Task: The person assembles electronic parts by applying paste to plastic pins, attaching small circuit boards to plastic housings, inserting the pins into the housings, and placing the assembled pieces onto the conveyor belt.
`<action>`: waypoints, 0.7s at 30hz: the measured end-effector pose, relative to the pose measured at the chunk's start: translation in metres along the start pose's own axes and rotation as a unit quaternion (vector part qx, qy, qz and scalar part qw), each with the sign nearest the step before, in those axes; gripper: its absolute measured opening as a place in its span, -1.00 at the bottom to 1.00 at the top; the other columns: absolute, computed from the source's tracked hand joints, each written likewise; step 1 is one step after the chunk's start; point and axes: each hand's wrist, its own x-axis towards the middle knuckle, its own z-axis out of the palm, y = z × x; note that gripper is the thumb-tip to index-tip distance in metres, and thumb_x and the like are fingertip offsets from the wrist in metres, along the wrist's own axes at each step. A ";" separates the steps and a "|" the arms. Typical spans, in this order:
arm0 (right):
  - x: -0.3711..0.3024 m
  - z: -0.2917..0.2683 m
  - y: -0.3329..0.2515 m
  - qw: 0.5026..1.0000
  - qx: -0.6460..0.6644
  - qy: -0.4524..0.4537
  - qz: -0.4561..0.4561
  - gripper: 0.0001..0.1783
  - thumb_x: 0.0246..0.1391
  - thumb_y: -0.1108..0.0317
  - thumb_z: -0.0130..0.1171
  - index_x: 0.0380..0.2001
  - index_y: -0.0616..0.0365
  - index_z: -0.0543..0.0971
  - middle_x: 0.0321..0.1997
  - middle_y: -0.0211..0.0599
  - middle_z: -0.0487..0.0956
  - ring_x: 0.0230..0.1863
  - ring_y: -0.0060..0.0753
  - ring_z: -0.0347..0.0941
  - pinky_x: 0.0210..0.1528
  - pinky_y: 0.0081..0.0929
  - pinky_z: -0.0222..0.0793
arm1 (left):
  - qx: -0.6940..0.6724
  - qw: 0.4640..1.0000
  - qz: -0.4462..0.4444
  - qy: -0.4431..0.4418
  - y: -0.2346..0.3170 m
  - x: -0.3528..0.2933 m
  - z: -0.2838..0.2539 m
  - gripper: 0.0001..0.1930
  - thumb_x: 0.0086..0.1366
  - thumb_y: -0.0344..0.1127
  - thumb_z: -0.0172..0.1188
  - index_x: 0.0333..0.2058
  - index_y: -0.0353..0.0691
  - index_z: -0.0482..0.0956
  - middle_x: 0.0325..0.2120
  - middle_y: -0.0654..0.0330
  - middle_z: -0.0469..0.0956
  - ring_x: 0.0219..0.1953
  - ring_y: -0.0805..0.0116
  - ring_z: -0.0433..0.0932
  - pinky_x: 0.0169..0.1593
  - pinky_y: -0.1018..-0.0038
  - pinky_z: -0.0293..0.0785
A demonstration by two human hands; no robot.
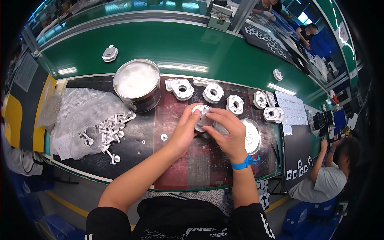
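- Housing point(201, 117) above the red-black tabletop point(176, 174); green surface point(180, 52) beyond, co-worker point(322, 184) at right.
- Left hand point(185, 130) and right hand point(230, 132) pinch it.
- Face toward my camera; long axis, I can't tell.

bright overall | white glare streaks across green surface point(180, 46) | straight edges bowed, corners black

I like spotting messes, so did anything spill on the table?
Maybe: white pegs lie jumbled, as if tipped out, at the mouth of a clear plastic bag on the left. A white ring lies apart.
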 end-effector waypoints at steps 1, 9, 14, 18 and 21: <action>0.001 0.000 -0.002 1.000 -0.001 0.005 0.008 -0.60 -0.22 0.50 0.44 -0.20 0.19 0.64 -0.10 -0.17 0.62 -0.12 -0.19 0.58 -0.08 -0.39 0.50 | 0.021 1.000 -0.004 0.003 0.001 0.000 0.001 -0.63 0.49 -0.13 -0.13 0.18 -0.09 0.24 0.05 0.20 0.38 0.09 0.36 0.41 0.12 0.34 0.41; 0.001 -0.001 0.000 1.000 -0.022 -0.005 -0.006 -0.66 -0.17 0.49 0.40 -0.21 0.15 0.67 -0.03 -0.19 0.57 -0.03 -0.19 0.53 -0.02 -0.38 0.45 | 0.071 0.996 0.033 -0.033 -0.003 0.002 -0.004 -0.60 0.44 -0.16 -0.01 0.17 -0.10 0.23 0.04 0.21 0.36 0.07 0.40 0.39 0.07 0.36 0.44; -0.001 -0.002 -0.002 1.000 -0.014 -0.015 0.022 -0.66 -0.15 0.48 0.39 -0.20 0.13 0.68 -0.07 -0.24 0.56 -0.07 -0.21 0.51 -0.02 -0.38 0.43 | 0.086 0.994 0.066 -0.014 0.000 -0.001 0.003 -0.62 0.44 -0.21 -0.02 0.12 -0.25 0.23 -0.01 0.18 0.41 0.01 0.49 0.40 0.06 0.52 0.36; -0.001 -0.003 0.000 1.000 -0.009 -0.021 0.011 -0.66 -0.15 0.49 0.38 -0.20 0.12 0.68 -0.07 -0.23 0.56 -0.06 -0.22 0.51 -0.02 -0.38 0.43 | 0.066 0.996 0.060 -0.024 -0.001 -0.001 0.001 -0.65 0.43 -0.20 -0.01 0.09 -0.25 0.27 -0.05 0.21 0.44 -0.02 0.51 0.42 0.04 0.52 0.37; -0.002 -0.001 0.003 1.000 -0.008 -0.026 0.004 -0.61 -0.18 0.47 0.41 -0.16 0.15 0.65 -0.07 -0.21 0.56 -0.05 -0.20 0.50 -0.03 -0.38 0.42 | 0.028 0.999 0.031 -0.022 0.002 0.000 0.000 -0.66 0.43 -0.21 0.00 0.07 -0.24 0.30 -0.08 0.21 0.47 -0.04 0.49 0.46 0.03 0.51 0.39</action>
